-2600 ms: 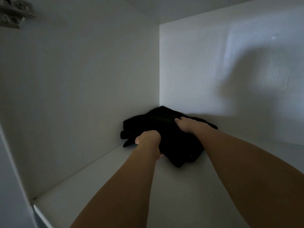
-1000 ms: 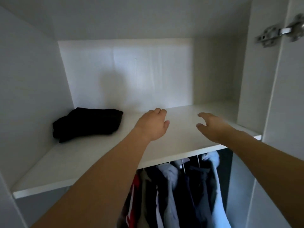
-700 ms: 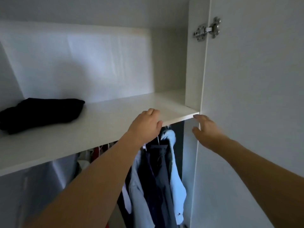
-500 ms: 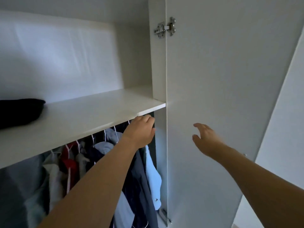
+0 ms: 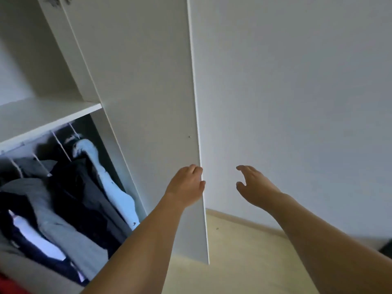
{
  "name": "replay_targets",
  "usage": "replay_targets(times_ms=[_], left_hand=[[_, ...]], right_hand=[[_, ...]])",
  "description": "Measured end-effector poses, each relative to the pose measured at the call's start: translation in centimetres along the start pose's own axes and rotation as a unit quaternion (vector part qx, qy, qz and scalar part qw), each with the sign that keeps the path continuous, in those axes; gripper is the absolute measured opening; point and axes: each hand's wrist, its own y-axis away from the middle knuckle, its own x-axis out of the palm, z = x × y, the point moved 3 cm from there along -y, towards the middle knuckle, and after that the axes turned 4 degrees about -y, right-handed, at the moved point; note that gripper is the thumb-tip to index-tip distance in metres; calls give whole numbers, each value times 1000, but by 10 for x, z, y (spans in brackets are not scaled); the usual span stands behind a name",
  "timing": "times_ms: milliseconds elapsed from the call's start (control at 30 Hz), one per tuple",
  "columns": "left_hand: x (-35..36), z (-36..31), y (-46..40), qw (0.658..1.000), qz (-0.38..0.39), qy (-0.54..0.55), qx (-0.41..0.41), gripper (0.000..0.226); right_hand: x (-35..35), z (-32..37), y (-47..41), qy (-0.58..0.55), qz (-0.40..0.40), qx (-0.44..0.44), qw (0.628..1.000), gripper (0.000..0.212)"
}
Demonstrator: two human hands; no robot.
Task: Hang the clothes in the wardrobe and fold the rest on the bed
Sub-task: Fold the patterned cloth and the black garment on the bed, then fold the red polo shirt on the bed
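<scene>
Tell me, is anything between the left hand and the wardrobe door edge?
Nothing visible: the left hand is already at the free edge of the open wardrobe door. The right hand hangs open beside it, apart from the door.

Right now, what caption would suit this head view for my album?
Left hand at the free edge of the open wardrobe door, right hand open beside it, shirts hanging inside.
</scene>
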Motion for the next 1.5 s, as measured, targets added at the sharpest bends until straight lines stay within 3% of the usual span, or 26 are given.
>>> replay_targets(times_ms=[400, 800, 1000, 1200, 1500], left_hand=[[80, -300, 1, 988, 87, 74, 108, 39], [168, -461, -26, 966, 172, 98, 165, 40], [172, -592, -23, 949, 183, 100, 237, 42], [177, -734, 17, 937, 197, 94, 271, 42], [148, -974, 96, 906, 198, 107, 359, 42]], right_hand=[[-66, -269, 186, -19, 24, 171, 985, 52], [-91, -415, 263, -41, 37, 303, 951, 58], [-138, -497, 345, -30, -1, 362, 932, 42], [-158, -581, 467, -52, 9, 381, 923, 49], [-243, -703, 673, -98, -69, 478, 870, 51]])
